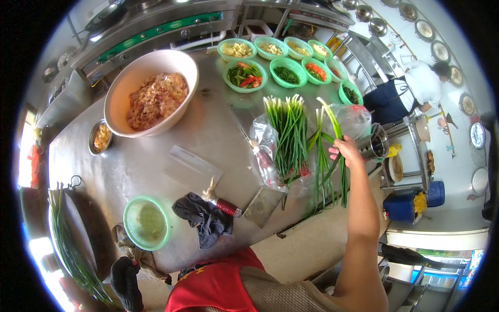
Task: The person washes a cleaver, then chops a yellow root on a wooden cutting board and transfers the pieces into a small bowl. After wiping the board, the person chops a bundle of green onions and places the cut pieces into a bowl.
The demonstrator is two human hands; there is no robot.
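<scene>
My right hand (345, 150) grips several loose green onions (335, 117) by their stalks, at the right edge of the steel table. Just left of it a dense bunch of green onions (288, 136) lies on clear plastic. A dark, seemingly gloved shape, apparently my left hand (125, 282), is low at the left, below the table edge; its fingers are unclear. Before me lie a cleaver (197, 162) with a red-wrapped handle, a black cloth (202, 218), a rectangular block (264, 204) and a green plastic basket (147, 223). Another red-handled knife (264, 160) lies beside the onions.
A large bowl of raw chopped meat (160, 99) stands upper left, beside a small metal bowl (100, 137). Green bowls of cut vegetables (288, 72) line the far side. More green onions (68, 234) lie across a pan at left. A person (423, 84) works at the upper right.
</scene>
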